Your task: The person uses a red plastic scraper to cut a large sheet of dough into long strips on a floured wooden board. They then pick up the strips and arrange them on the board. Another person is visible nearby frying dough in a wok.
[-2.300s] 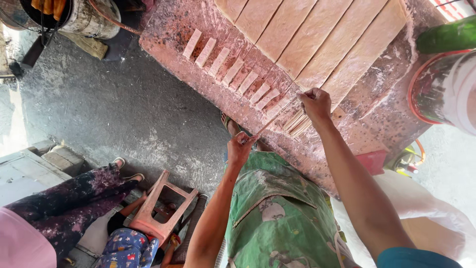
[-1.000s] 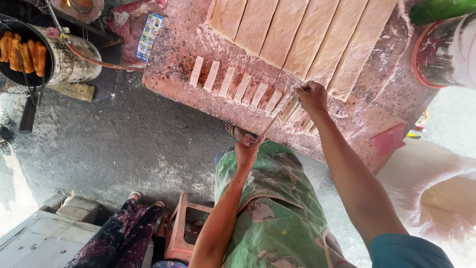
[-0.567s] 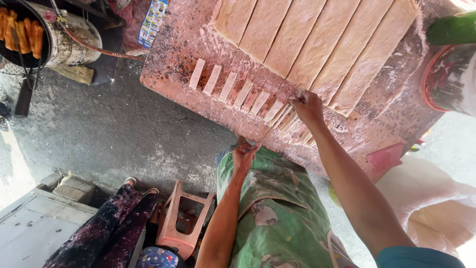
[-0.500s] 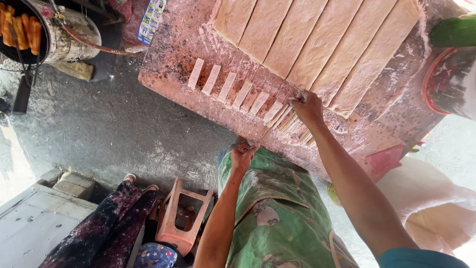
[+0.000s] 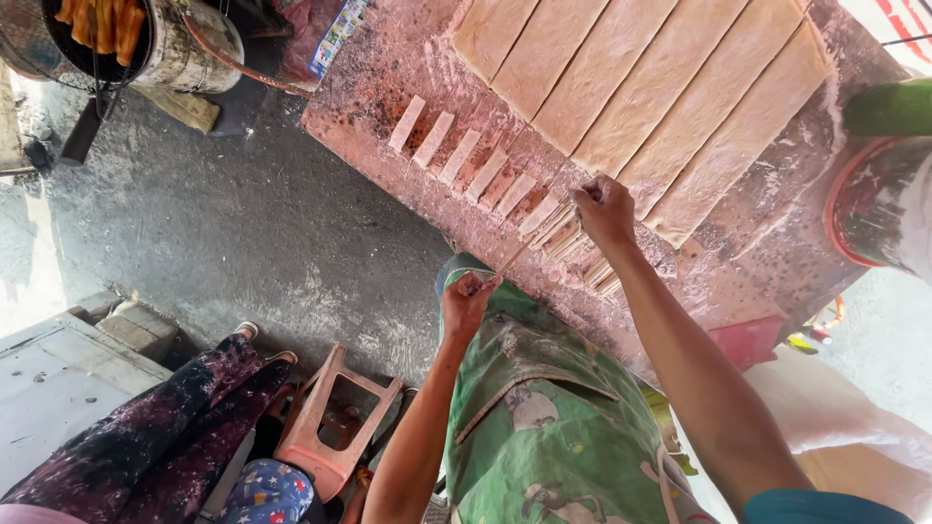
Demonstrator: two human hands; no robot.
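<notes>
Head view: looking down over a green apron [image 5: 553, 408] at a floured pink worktable [image 5: 388, 107].
Right hand [image 5: 604, 209]: fingers pinched on the far end of a thin stick [image 5: 539, 240], pressing it down onto stacked small dough pieces [image 5: 563, 236] just under the fingertips.
Left hand [image 5: 466, 303]: fingers clenched around the near end of the same stick, off the table edge, close to the apron.
Stick position: runs slanted between the two hands, touching the dough beneath the right fingertips.
Cut pieces [image 5: 456, 155]: a row of short strips lies beyond and left of the right fingers, set slightly apart.
Long dough bands [image 5: 641, 87]: wide strips side by side, just past the right fingertips.
Doing it well: judged, keep the stick centred along the stacked pieces, press evenly from both ends, and stay clear of the neighbouring stack.
Metal pot [image 5: 146, 44]: far left of the left hand, on the ground; holds orange-brown fried sticks [image 5: 102, 19].
White and red bucket [image 5: 883, 213]: right of the right hand; contents hidden.
Nearby: a person's dark patterned trousers [image 5: 146, 427] beside a pink plastic stool [image 5: 335, 417].
</notes>
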